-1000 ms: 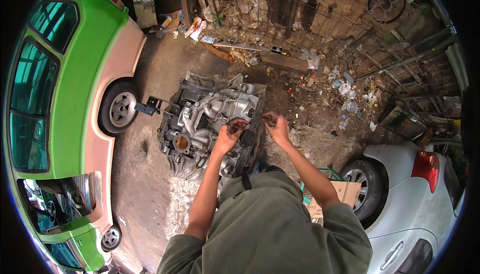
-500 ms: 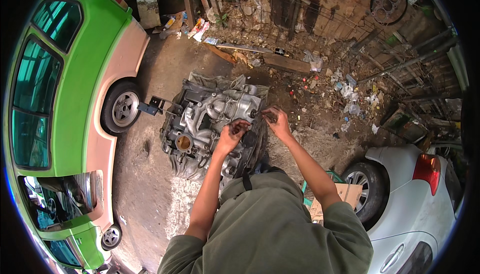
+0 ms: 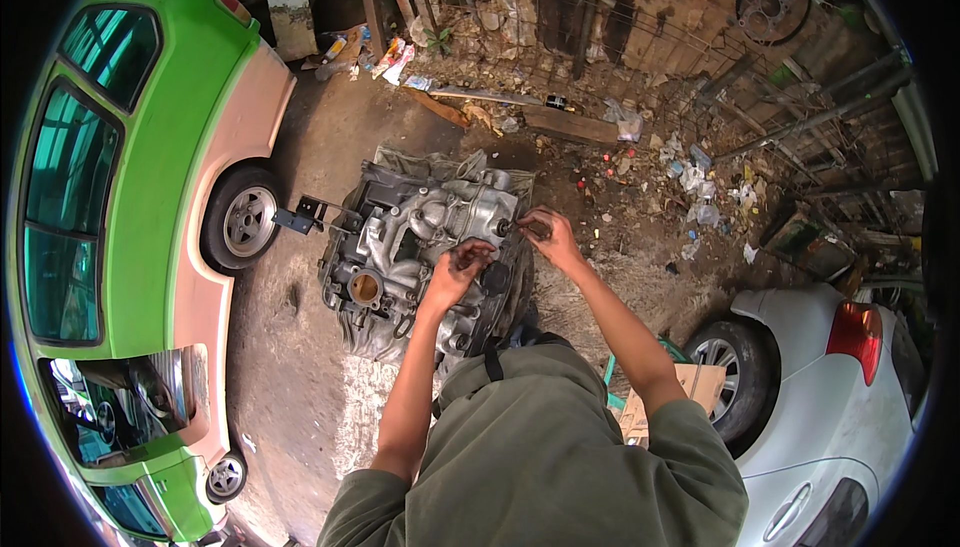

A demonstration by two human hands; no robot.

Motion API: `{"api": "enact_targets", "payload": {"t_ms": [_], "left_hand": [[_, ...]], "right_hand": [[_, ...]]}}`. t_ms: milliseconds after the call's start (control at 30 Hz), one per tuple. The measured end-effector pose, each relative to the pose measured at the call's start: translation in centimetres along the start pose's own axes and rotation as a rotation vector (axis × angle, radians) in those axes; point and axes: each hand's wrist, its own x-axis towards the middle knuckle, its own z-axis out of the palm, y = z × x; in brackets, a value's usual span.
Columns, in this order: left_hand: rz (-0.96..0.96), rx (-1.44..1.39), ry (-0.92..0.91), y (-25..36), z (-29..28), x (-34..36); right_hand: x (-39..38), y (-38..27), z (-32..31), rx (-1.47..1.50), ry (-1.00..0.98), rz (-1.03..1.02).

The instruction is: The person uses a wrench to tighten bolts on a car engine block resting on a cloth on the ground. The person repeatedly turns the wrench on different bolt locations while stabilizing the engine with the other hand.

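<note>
A grey metal car engine sits on the ground in front of me, its cast intake pipes facing up. A round throttle opening with a brownish inside shows on its left part. My left hand is over the engine's right side, fingers curled together and dark with grime. Whatever they hold, if anything, is too small to name. At the engine's right edge, my right hand has its thumb and fingertips pinched together close to a black round part. What lies in that pinch cannot be made out.
To the left stands a green and beige car. A silver car is at the lower right, beside a wooden board on a green frame. Litter, a wooden plank and metal bars lie along the far wall.
My right hand has shifted slightly, its fingertips a little nearer the black round part. The left hand stays almost in place. The whole view has moved very slightly.
</note>
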Motion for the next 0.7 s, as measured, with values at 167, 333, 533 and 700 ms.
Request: {"api": "enact_targets", "payload": {"t_ms": [167,333,533,700], "left_hand": [[-0.019,0.011,0.017,0.0,-1.1,-0.6],[-0.025,0.156,0.113,-0.2,-0.9,-1.1],[0.012,0.295,0.124,-0.2,-0.6,-0.8],[0.06,0.235,0.148,-0.2,-0.4,-0.9]], "right_hand": [[0.0,0.2,0.1,0.024,0.011,-0.026],[-0.3,0.4,0.8,0.038,0.049,-0.013],[-0.5,0.8,1.6,0.071,0.09,-0.04],[-0.5,0.6,1.6,0.135,0.078,0.063]]}}
